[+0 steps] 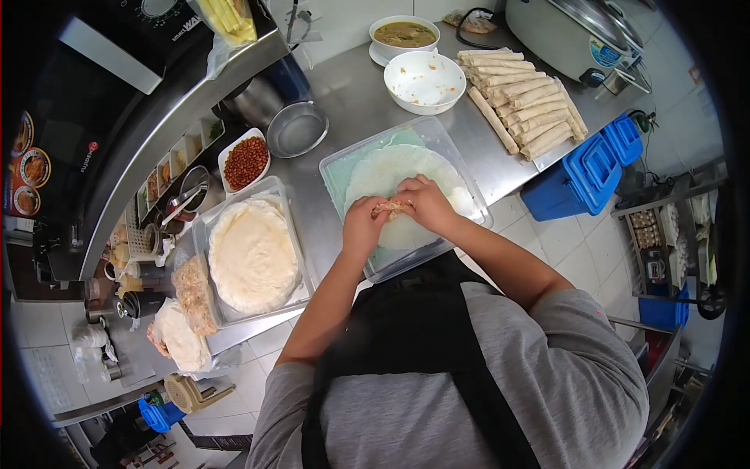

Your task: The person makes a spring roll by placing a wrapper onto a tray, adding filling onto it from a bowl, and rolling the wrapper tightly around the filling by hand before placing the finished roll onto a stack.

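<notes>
Both of my hands are over a round, pale wrapper sheet (394, 168) lying on a plastic tray lid (332, 168). Between them is a small strip of pinkish, meaty filling (391, 208). My left hand (364, 224) pinches the left end of the filling. The fingers of my right hand (424, 202) are curled over its right end, with knuckles up. Part of the filling is hidden behind my fingers. To the left, a stack of round wrappers (254, 254) fills a clear plastic tray (301, 266).
Many rolled wrappers (527, 98) lie piled at the upper right. A white bowl (424, 82) with food residue and a bowl of broth (404, 35) stand behind. Red beans or nuts (245, 162) sit left, near a metal pan (297, 130). A blue bin (574, 176) stands below the counter.
</notes>
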The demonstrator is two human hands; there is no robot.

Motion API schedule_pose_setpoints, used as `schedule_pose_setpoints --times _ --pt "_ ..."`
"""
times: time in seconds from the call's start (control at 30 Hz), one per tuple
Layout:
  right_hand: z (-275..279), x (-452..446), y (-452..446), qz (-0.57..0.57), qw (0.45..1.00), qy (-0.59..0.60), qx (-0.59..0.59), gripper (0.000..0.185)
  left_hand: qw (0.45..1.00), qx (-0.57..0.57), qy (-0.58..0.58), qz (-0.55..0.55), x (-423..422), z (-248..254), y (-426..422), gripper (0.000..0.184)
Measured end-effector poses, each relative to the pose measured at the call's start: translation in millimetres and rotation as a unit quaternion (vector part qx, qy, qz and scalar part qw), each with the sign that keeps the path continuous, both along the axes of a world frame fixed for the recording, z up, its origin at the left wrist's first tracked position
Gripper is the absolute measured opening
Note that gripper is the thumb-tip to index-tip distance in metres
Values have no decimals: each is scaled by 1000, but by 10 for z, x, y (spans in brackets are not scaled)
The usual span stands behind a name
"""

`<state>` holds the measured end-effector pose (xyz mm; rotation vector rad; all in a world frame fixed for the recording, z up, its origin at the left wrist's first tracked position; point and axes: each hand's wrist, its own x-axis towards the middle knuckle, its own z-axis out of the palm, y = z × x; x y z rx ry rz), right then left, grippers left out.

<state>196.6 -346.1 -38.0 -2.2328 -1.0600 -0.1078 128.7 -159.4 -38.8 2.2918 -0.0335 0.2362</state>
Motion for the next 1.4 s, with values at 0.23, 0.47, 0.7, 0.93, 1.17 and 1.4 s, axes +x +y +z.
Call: schedule_pose_setpoints --times 0.23,0.47,0.7,0.93,1.17,1.4 --pt "207 -57 -77 49 990 51 123 35 983 -180 -3 -22 -26 142 115 25" --pt "-72 -79 67 79 989 50 115 19 992 -124 3 -17 -65 1 136 12" --pt "-99 30 73 44 994 54 85 16 996 -76 -3 -50 -48 -26 210 10" --pt "-95 75 -56 77 995 25 63 10 993 -89 33 -72 -47 52 223 19" --pt "22 26 -26 23 990 111 82 24 999 -42 16 -13 -74 100 98 40" --pt "-69 67 23 79 997 8 9 36 999 38 -20 -9 -82 -53 41 30"
